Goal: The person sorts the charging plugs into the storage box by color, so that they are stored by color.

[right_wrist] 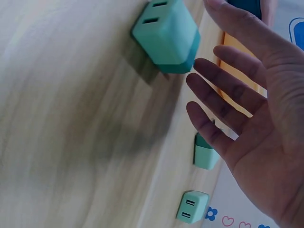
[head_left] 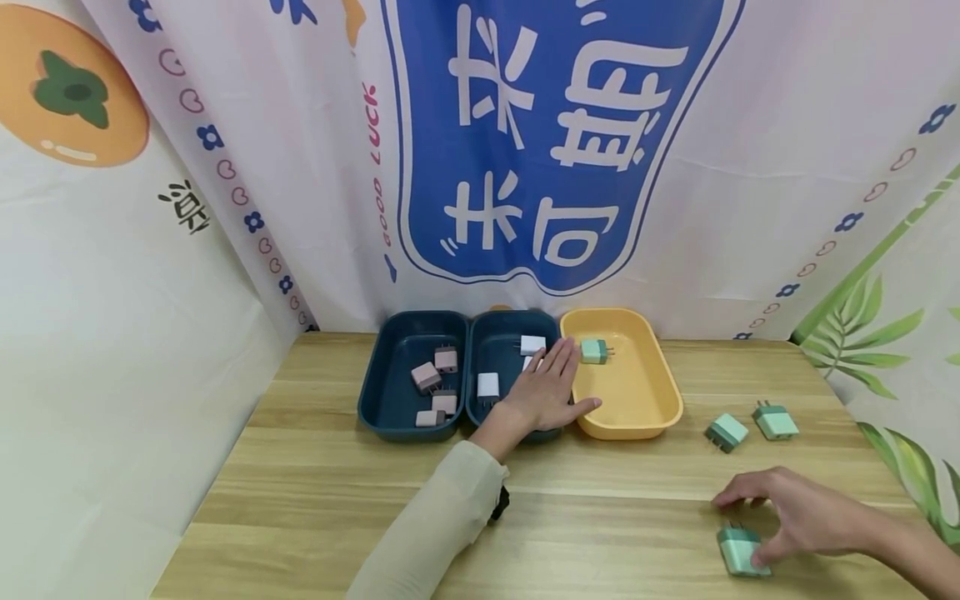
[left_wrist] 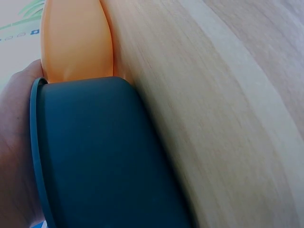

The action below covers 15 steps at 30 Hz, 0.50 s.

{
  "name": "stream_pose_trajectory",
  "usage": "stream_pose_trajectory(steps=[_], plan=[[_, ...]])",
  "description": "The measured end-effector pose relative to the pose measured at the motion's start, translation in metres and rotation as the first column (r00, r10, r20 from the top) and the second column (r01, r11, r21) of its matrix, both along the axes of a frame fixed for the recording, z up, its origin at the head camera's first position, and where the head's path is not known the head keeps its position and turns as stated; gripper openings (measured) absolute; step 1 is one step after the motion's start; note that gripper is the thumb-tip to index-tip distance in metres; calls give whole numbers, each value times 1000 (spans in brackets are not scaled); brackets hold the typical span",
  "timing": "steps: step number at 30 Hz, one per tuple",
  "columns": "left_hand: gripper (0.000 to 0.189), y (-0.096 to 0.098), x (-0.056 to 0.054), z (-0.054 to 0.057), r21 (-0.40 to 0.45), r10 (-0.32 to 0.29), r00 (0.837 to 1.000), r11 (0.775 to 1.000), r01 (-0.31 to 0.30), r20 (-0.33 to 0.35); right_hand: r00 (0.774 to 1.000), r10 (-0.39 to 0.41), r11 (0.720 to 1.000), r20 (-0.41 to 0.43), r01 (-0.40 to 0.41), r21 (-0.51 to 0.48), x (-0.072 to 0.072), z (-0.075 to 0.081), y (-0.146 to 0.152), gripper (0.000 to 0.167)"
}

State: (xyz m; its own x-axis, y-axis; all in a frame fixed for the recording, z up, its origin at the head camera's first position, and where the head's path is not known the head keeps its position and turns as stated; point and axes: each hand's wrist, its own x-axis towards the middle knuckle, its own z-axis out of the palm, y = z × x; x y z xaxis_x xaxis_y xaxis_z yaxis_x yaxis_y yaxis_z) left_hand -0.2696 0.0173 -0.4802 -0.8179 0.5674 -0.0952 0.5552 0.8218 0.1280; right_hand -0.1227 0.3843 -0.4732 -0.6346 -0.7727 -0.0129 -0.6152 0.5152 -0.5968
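My right hand (head_left: 806, 508) reaches over a two-tone green plug charger (head_left: 738, 546) at the table's near right, with fingers spread around it and thumb overlapping its corner. In the right wrist view, a gap shows between most fingers and that charger (right_wrist: 166, 38). Two more green chargers, one nearer (head_left: 726, 432) and one farther right (head_left: 776, 421), lie behind it. My left hand (head_left: 542, 396) lies flat with fingers extended across the middle dark blue bin (head_left: 498, 343), its thumb over the edge of the yellow bin (head_left: 633, 379). One green charger (head_left: 593, 351) sits in the yellow bin.
White chargers (head_left: 488, 386) lie in the middle bin, partly hidden by the left hand. The left dark blue bin (head_left: 393, 354) holds several pink chargers (head_left: 427, 377). All three bins stand side by side at the back of the wooden table (head_left: 315, 492), before a printed curtain (head_left: 322, 208).
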Motion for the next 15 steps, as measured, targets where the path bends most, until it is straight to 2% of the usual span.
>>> stream_pose_trajectory(steps=[7, 15], plan=[[99, 1, -3, -2, -4, 4, 1000, 1000, -4, 15, 999, 16, 999, 39, -15, -38, 3, -7, 2, 60], [97, -1, 2, 2, 6, 0, 1000, 1000, 0, -3, 999, 39, 998, 13, -39, -40, 4, -14, 4, 58]])
